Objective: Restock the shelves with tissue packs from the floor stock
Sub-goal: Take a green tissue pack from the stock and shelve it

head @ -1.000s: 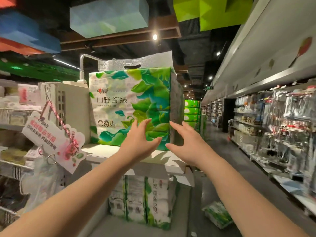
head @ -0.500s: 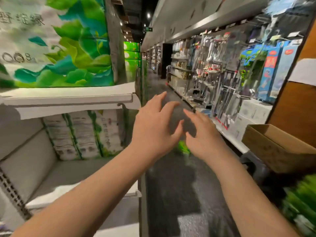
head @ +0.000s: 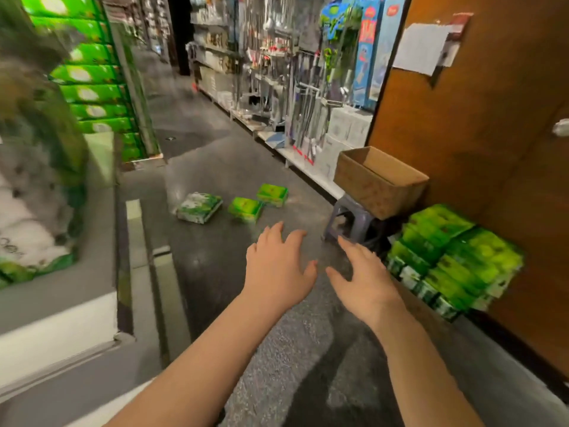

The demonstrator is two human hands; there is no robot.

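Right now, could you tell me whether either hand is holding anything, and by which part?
Nothing is held. The left hand and right hand are both open above the floor, fingers spread.

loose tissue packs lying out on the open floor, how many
3. A white-green pack lies leftmost, a green pack just right of it, another green pack farther back right. The stack by the wall is separate.

A single head-worn wide-angle camera looks forward and down along a shop aisle, close above the dark speckled floor (head: 215, 167), with white shelving (head: 61, 303) at left and a brown wooden wall (head: 492, 149) at right.
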